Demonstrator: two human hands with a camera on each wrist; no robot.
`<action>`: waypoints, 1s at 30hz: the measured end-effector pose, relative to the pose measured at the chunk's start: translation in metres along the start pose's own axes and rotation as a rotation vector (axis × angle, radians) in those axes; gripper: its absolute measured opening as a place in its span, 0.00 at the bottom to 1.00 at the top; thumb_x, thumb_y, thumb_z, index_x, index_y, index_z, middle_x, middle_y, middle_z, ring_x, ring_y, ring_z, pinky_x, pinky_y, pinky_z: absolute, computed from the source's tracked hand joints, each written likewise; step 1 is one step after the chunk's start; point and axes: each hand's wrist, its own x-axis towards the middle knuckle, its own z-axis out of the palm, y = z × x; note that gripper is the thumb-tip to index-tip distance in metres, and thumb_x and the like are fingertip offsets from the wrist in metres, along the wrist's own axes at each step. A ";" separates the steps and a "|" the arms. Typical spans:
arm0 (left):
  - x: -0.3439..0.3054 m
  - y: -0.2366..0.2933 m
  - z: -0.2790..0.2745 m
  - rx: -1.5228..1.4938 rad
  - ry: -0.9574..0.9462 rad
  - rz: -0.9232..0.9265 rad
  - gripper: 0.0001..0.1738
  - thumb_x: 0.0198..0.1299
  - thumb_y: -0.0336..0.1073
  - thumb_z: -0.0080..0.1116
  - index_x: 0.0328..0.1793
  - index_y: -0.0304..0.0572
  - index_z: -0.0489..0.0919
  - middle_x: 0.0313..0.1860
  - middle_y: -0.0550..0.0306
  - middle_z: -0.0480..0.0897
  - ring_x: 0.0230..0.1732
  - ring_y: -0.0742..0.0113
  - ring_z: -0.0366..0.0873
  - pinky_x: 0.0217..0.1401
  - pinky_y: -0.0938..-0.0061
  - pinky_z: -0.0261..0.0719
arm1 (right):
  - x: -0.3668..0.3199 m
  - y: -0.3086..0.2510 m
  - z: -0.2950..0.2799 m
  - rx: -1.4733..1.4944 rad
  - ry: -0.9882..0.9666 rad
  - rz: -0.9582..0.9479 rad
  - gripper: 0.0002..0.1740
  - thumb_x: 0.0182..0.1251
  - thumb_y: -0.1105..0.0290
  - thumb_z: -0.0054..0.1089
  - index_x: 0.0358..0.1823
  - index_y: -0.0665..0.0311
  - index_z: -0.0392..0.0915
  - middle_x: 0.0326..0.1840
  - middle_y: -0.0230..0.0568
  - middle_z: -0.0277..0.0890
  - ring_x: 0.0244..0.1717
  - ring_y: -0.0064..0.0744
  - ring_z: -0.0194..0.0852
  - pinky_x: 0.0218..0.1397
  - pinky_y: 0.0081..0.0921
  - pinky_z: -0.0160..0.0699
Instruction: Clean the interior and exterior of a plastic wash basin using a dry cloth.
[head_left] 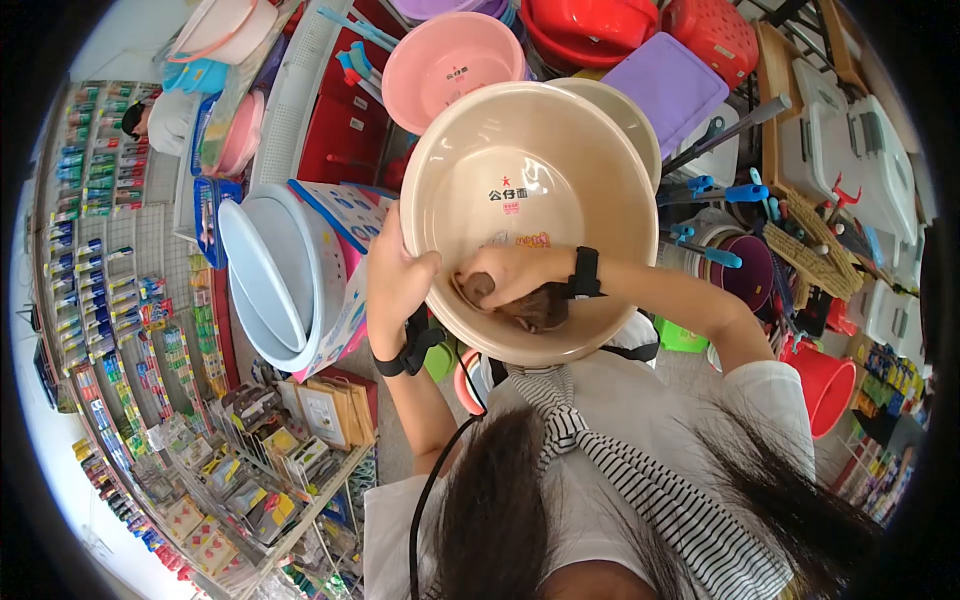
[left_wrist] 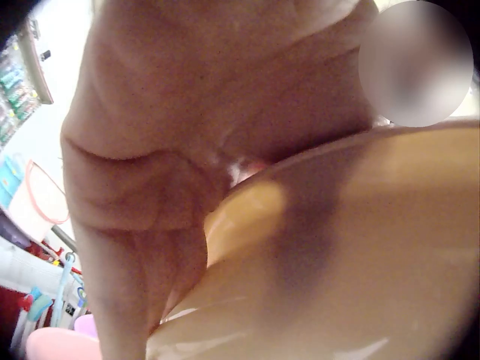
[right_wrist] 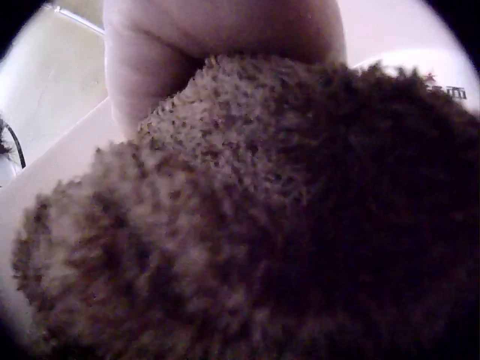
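A beige plastic basin, printed with black characters and a small red star, is tilted toward the head camera in front of the body. My left hand grips its left rim, thumb on the inner side; in the left wrist view the palm lies against the basin. Inside, low on the near wall, my right hand holds a brown fluffy cloth. This cloth fills most of the right wrist view, bunched under the right hand, whose fingertips are partly hidden.
Behind the basin stand a pink basin and red basins. Light blue tubs are at the left, near a rack of small goods. Blue-handled tools and a red bucket are on the right.
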 end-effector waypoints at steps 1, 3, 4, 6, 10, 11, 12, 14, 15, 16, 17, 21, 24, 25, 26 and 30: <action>0.000 0.000 -0.002 0.013 0.002 -0.014 0.35 0.37 0.23 0.54 0.60 0.33 0.74 0.43 0.44 0.84 0.44 0.57 0.84 0.52 0.69 0.78 | 0.002 0.001 0.000 -0.004 -0.002 -0.003 0.18 0.51 0.69 0.66 0.43 0.72 0.81 0.36 0.50 0.83 0.38 0.38 0.81 0.43 0.34 0.76; -0.001 0.003 -0.003 0.017 -0.001 -0.017 0.35 0.36 0.23 0.54 0.60 0.33 0.73 0.43 0.44 0.84 0.44 0.57 0.84 0.52 0.69 0.78 | 0.009 -0.003 -0.002 0.202 0.223 -0.183 0.22 0.56 0.72 0.66 0.54 0.69 0.81 0.47 0.48 0.84 0.47 0.31 0.81 0.53 0.30 0.76; -0.001 0.004 -0.005 0.019 -0.011 -0.025 0.35 0.36 0.23 0.54 0.60 0.33 0.73 0.43 0.44 0.84 0.44 0.57 0.83 0.52 0.69 0.78 | 0.009 -0.005 -0.005 0.198 0.218 -0.189 0.22 0.56 0.72 0.66 0.54 0.69 0.81 0.47 0.48 0.84 0.47 0.31 0.81 0.53 0.30 0.76; 0.001 0.003 -0.010 0.047 -0.009 -0.013 0.36 0.36 0.23 0.54 0.61 0.33 0.73 0.43 0.45 0.84 0.44 0.58 0.83 0.52 0.70 0.78 | -0.004 -0.030 -0.022 0.158 0.413 -0.198 0.26 0.59 0.74 0.66 0.61 0.65 0.79 0.53 0.42 0.83 0.52 0.25 0.79 0.61 0.26 0.73; 0.008 -0.009 -0.024 -0.006 -0.057 0.010 0.37 0.35 0.22 0.54 0.61 0.34 0.73 0.42 0.47 0.83 0.44 0.60 0.82 0.52 0.71 0.77 | -0.039 -0.089 -0.060 0.016 0.570 -0.190 0.25 0.61 0.73 0.67 0.62 0.63 0.79 0.56 0.38 0.81 0.56 0.25 0.75 0.65 0.27 0.71; 0.011 -0.014 -0.030 -0.036 -0.074 0.030 0.38 0.34 0.22 0.53 0.62 0.34 0.73 0.43 0.51 0.83 0.45 0.64 0.80 0.52 0.73 0.77 | -0.049 -0.102 -0.068 0.004 0.605 -0.248 0.24 0.62 0.74 0.66 0.61 0.62 0.80 0.57 0.38 0.81 0.57 0.26 0.75 0.66 0.28 0.71; 0.014 -0.013 -0.038 -0.040 -0.071 0.038 0.38 0.34 0.22 0.53 0.62 0.34 0.73 0.43 0.51 0.83 0.45 0.64 0.80 0.52 0.73 0.77 | -0.059 -0.113 -0.076 -0.007 0.638 -0.306 0.23 0.62 0.75 0.66 0.61 0.62 0.80 0.58 0.38 0.81 0.57 0.26 0.75 0.66 0.28 0.70; 0.018 -0.011 -0.055 -0.088 -0.133 -0.015 0.39 0.34 0.23 0.53 0.63 0.34 0.73 0.45 0.54 0.82 0.46 0.67 0.78 0.53 0.74 0.76 | -0.083 -0.135 -0.085 -0.008 0.737 -0.254 0.21 0.63 0.79 0.63 0.59 0.65 0.81 0.58 0.40 0.80 0.58 0.27 0.74 0.66 0.28 0.69; 0.023 -0.013 -0.065 -0.102 -0.170 -0.007 0.41 0.33 0.24 0.54 0.64 0.34 0.72 0.48 0.56 0.81 0.49 0.69 0.76 0.56 0.75 0.74 | -0.094 -0.140 -0.090 0.026 0.777 -0.293 0.21 0.64 0.77 0.61 0.59 0.68 0.80 0.59 0.41 0.79 0.58 0.28 0.75 0.66 0.28 0.69; 0.028 -0.012 -0.074 -0.103 -0.160 -0.003 0.41 0.33 0.24 0.54 0.64 0.34 0.72 0.48 0.56 0.81 0.49 0.69 0.76 0.56 0.75 0.74 | -0.106 -0.138 -0.097 -0.095 0.865 -0.377 0.22 0.64 0.74 0.61 0.61 0.71 0.77 0.59 0.42 0.78 0.59 0.29 0.75 0.66 0.28 0.69; 0.034 -0.010 -0.084 -0.063 -0.208 0.029 0.41 0.33 0.25 0.54 0.65 0.34 0.72 0.49 0.56 0.81 0.51 0.69 0.76 0.57 0.76 0.74 | -0.118 -0.152 -0.091 0.107 0.958 -0.297 0.24 0.65 0.72 0.61 0.61 0.73 0.76 0.59 0.41 0.78 0.59 0.30 0.75 0.67 0.28 0.69; 0.060 0.007 -0.115 -0.063 -0.370 0.039 0.45 0.31 0.24 0.55 0.67 0.33 0.71 0.52 0.58 0.79 0.55 0.70 0.74 0.61 0.77 0.71 | -0.155 -0.160 -0.094 0.263 1.250 -0.412 0.39 0.64 0.60 0.58 0.73 0.73 0.60 0.70 0.53 0.65 0.70 0.45 0.67 0.74 0.39 0.65; 0.085 0.021 -0.128 0.044 -0.497 0.035 0.46 0.32 0.23 0.56 0.70 0.33 0.70 0.57 0.58 0.78 0.58 0.71 0.73 0.65 0.76 0.70 | -0.158 -0.171 -0.095 0.297 1.443 -0.448 0.34 0.67 0.63 0.54 0.72 0.74 0.62 0.69 0.53 0.67 0.68 0.44 0.70 0.73 0.38 0.67; 0.094 0.025 -0.128 0.041 -0.570 0.040 0.46 0.32 0.22 0.55 0.70 0.32 0.70 0.59 0.57 0.78 0.59 0.70 0.73 0.65 0.76 0.70 | -0.160 -0.167 -0.098 0.293 1.437 -0.452 0.34 0.67 0.63 0.54 0.72 0.74 0.62 0.69 0.53 0.67 0.68 0.44 0.70 0.73 0.38 0.67; 0.103 0.031 -0.125 0.039 -0.641 0.046 0.46 0.33 0.21 0.54 0.70 0.32 0.69 0.60 0.55 0.78 0.60 0.70 0.73 0.66 0.76 0.69 | -0.162 -0.157 -0.101 0.306 1.424 -0.364 0.30 0.67 0.66 0.56 0.68 0.73 0.68 0.65 0.48 0.72 0.64 0.37 0.73 0.70 0.34 0.68; 0.134 0.035 -0.097 -0.004 -0.792 0.105 0.47 0.32 0.21 0.53 0.71 0.32 0.69 0.61 0.54 0.77 0.62 0.70 0.72 0.68 0.76 0.68 | -0.148 -0.095 -0.104 0.194 1.411 -0.070 0.16 0.69 0.68 0.62 0.53 0.68 0.82 0.52 0.34 0.82 0.54 0.23 0.75 0.64 0.23 0.67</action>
